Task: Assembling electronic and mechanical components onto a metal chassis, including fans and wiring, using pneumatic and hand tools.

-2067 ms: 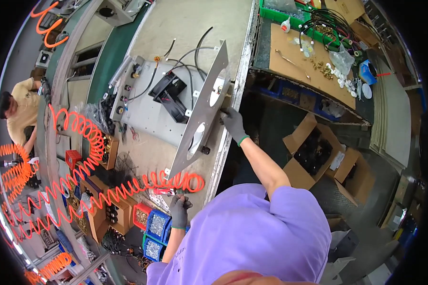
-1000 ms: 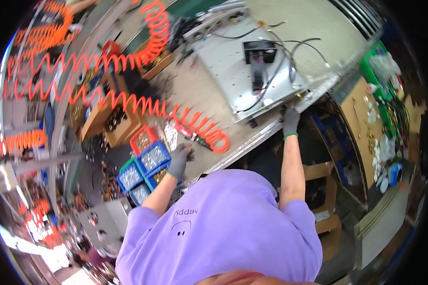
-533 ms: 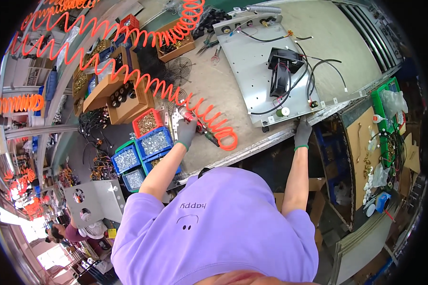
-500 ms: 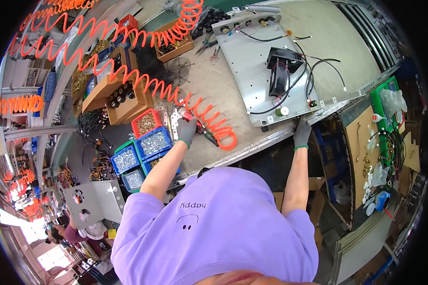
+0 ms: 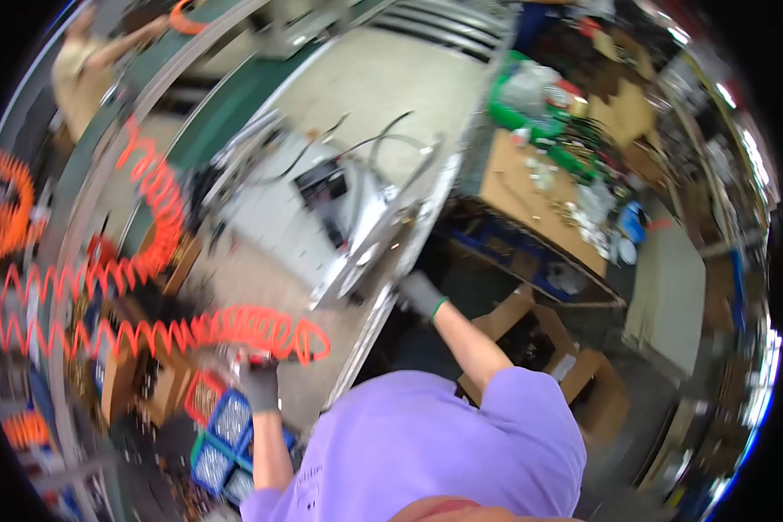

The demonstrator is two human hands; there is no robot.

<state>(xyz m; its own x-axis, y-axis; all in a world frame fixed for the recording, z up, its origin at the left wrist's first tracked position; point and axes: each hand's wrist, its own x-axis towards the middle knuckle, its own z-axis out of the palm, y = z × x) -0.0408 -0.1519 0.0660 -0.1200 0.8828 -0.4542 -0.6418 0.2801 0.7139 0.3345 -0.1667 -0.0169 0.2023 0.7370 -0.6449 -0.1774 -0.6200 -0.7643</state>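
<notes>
A grey metal panel (image 5: 265, 228) lies on the workbench, blurred, with black fans (image 5: 324, 184) and loose black cables on top. My right hand (image 5: 423, 294), in a grey glove with a green cuff, is at the bench's front edge beside the panel's near flange. Its fingertips are smeared, so its grip is unclear. My left hand (image 5: 260, 388), gloved alike, is closed round a red-and-silver air screwdriver (image 5: 246, 358) at the end of an orange coiled hose (image 5: 261, 331). Much of the tool is hidden by the hand and hose.
Blue bins of small metal parts (image 5: 231, 420) and a red bin (image 5: 204, 397) stand beside my left arm. Cardboard boxes (image 5: 531, 335) sit below the bench at right. A side table (image 5: 531, 204) holds small parts and a green crate (image 5: 506, 100). Another person (image 5: 83, 74) stands far left.
The whole view has swung to the right and blurred. Both hands remain near the same things, left at the screwdriver, right at the bench edge. The panel's near flange looks more raised.
</notes>
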